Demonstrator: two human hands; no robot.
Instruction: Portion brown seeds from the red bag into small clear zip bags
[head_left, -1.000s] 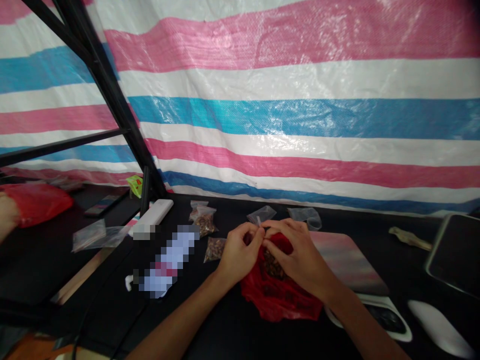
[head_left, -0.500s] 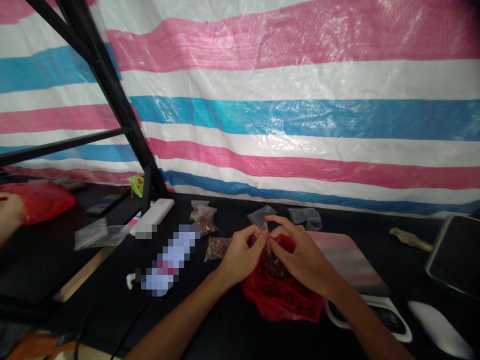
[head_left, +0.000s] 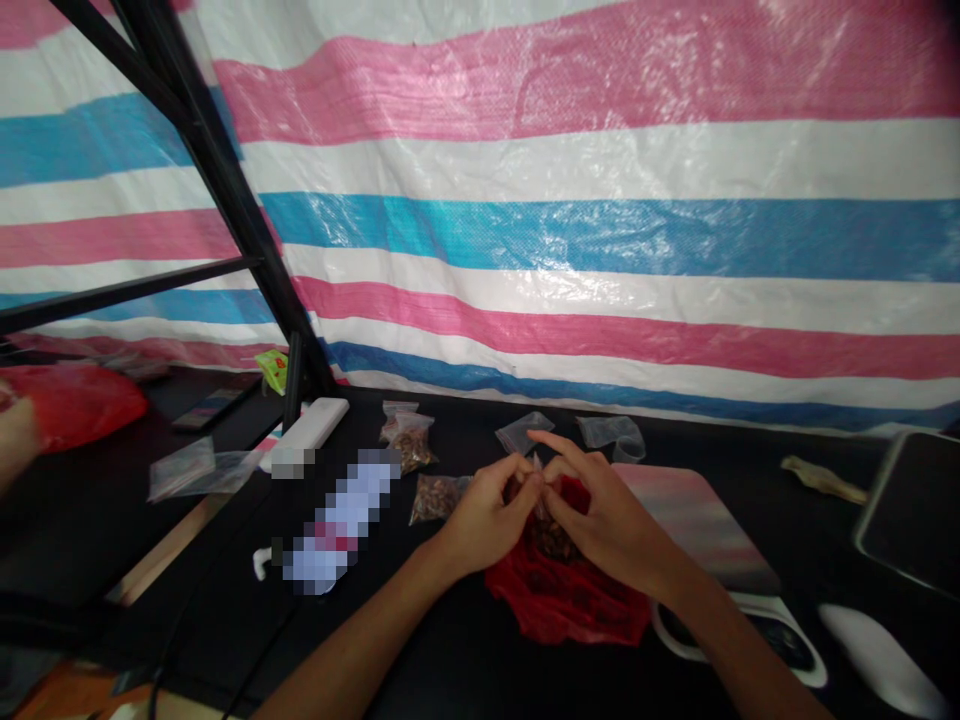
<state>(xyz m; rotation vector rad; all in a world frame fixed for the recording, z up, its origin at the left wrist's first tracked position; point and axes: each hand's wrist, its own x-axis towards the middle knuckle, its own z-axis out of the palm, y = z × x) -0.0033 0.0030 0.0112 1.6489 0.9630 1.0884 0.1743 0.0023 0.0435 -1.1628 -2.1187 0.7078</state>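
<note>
My left hand [head_left: 491, 515] and my right hand [head_left: 604, 515] meet over a red plastic bag [head_left: 574, 605], fingertips closed on a small clear plastic bag [head_left: 538, 466] between them. Most of that little bag is hidden by my fingers. My right index finger points up and away from the pinch. Brown dried pieces [head_left: 556, 542] lie in the open red bag just below. Left of my hands rest small clear bags filled with brown pieces, one nearer [head_left: 433, 498] and one farther back [head_left: 412, 448]. Flat clear bags [head_left: 523, 433] lie behind my fingers.
A grey-pink panel [head_left: 690, 520], a white mouse [head_left: 877, 655] and a dark-screened device [head_left: 911, 510] are on the right. Left are a white power strip [head_left: 315, 430] and a blurred-out object [head_left: 345, 525]. Another person's hand [head_left: 16, 440] is by a red bag [head_left: 90, 408].
My fingertips have shifted slightly while keeping hold of the small clear bag, and my left hand is a touch farther right. At far left, the other person's hand has moved.
</note>
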